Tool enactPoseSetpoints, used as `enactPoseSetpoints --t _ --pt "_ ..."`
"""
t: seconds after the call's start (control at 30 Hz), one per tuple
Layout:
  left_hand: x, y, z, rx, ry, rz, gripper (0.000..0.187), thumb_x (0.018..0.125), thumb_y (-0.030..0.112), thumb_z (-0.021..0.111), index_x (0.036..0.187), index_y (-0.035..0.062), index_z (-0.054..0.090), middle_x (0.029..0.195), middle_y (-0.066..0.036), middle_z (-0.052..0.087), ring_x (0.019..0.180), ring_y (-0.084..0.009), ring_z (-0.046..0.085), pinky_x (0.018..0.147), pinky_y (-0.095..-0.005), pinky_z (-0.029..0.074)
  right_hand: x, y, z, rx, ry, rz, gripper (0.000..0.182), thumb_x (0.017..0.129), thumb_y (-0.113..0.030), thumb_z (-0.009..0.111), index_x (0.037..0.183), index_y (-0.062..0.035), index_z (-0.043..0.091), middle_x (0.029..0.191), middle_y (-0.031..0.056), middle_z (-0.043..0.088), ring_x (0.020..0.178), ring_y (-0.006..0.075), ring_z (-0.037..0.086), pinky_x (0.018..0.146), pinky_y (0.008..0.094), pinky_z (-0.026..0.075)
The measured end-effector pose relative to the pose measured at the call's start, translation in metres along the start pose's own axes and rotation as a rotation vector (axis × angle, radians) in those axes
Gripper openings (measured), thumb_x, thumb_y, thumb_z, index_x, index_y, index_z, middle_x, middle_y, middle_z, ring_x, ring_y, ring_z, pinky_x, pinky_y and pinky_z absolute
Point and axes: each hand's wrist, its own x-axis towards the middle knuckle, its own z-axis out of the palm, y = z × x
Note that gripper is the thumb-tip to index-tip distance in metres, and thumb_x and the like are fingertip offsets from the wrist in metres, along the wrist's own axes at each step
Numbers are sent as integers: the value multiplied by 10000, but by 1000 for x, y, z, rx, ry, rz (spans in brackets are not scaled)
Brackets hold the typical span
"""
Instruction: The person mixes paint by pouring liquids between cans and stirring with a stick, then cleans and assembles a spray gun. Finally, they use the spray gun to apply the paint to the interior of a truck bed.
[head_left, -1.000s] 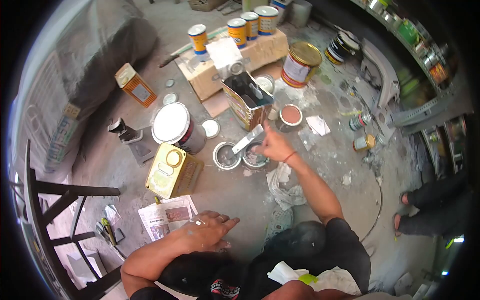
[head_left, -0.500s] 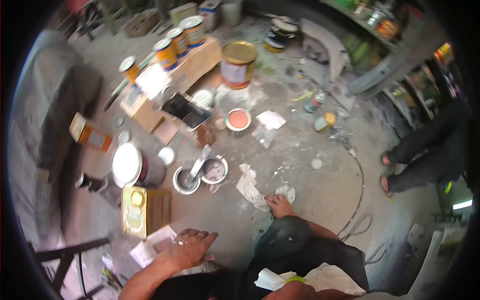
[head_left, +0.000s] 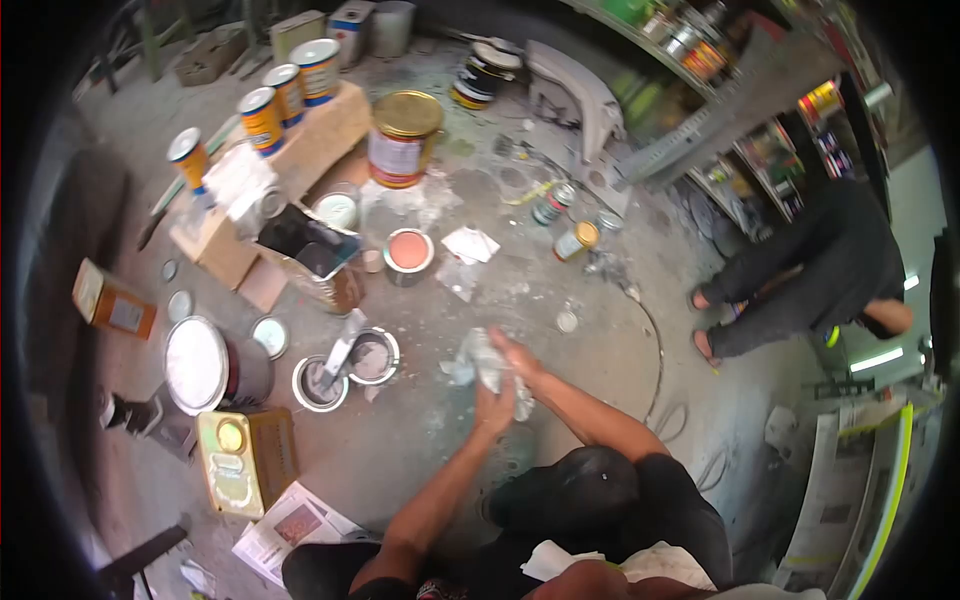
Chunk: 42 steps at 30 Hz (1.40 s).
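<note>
A crumpled whitish cloth (head_left: 487,362) is between my two hands, just above the floor in the middle of the view. My left hand (head_left: 494,404) closes on its lower side. Against its upper right side presses my right hand (head_left: 515,354), fingers around the cloth. To the left of the hands stand two small open tins of grey paste, one (head_left: 372,357) beside the other (head_left: 320,384), with a flat spatula (head_left: 343,345) lying across them. Farther up is an open tin of orange-pink paste (head_left: 409,250).
A yellow metal can (head_left: 250,462) and a large white-lidded bucket (head_left: 215,365) stand at the left. Beyond them, tins line a wooden board (head_left: 320,135). A hose (head_left: 657,350) curves over the floor at the right, near another person (head_left: 815,265) bending down.
My left hand has moved right and up from beside the newspaper to meet my right hand. My right hand has lifted the cloth up and left. The other person has bent down, with an arm now showing.
</note>
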Motion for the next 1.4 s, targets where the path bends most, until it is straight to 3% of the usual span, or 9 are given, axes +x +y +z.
enactPoseSetpoints --t 0.17,0.43,0.5,0.6,0.7,0.83,1.03,1.27,1.4 --pt "27 -13 26 250 483 -23 682 1029 460 452 1467 -57 380 1440 -231 489 1346 -345 470 1116 -407 354 -29 4 16 612 -172 36 784 951 -760 335 1253 -92 612 1097 60 662 996 169 624 918 338 504" --pt "89 -21 -24 -154 366 -345 626 962 478 550 1239 -79 614 1144 -261 683 1098 -377 655 937 -433 488 -27 33 -32 -698 -600 -141 869 1004 -686 289 1516 15 320 1565 166 369 1431 261 366 1176 415 277" --pt "95 -39 -33 132 460 -262 544 928 432 601 1165 -56 647 1073 -242 702 1006 -370 677 850 -441 513 -56 35 -36 -756 -507 -729 709 1016 -561 470 1421 21 489 1493 190 483 1345 221 481 1124 392 367" --pt "72 -40 -42 738 392 -190 457 860 378 679 1084 -20 675 1006 -253 708 925 -397 691 774 -465 538 -45 -33 -82 -857 -729 -429 491 971 -391 629 1284 -14 642 1295 172 658 1163 209 632 1016 379 477" --pt "39 -34 -31 1166 159 -375 632 780 402 766 1173 -57 582 1044 -280 687 1019 -454 651 911 -506 509 53 -31 -140 -474 -123 -441 361 885 -367 685 1084 -67 716 1081 167 721 1007 308 689 884 411 526" --pt "6 -64 -14 1440 -110 21 919 735 417 820 1405 -66 418 1186 -306 634 1109 -476 613 1000 -507 480 184 -43 -172 -674 797 -425 698 743 -527 793 1179 -13 610 1175 210 638 1092 387 621 904 470 502" --pt "56 27 4 1260 -612 -486 837 790 473 758 1418 3 464 1136 -324 645 1066 -470 633 982 -522 489 224 -52 -164 -755 917 -103 765 666 -491 863 1200 -30 569 1196 157 564 1158 344 549 959 431 481" --pt "223 -18 -48 1266 500 113 520 883 313 690 1266 -17 570 1243 -275 583 1188 -445 534 1007 -479 439 217 0 -181 -302 807 -268 515 818 -230 764 1256 -49 562 916 147 669 908 338 662 830 455 500" --pt "262 -22 -53 1570 556 -39 573 878 365 688 1268 -32 549 1248 -274 570 1203 -433 512 1015 -473 430 183 53 -146 -131 829 -321 461 819 -116 749 1241 -21 589 767 122 683 688 257 671 683 406 520"
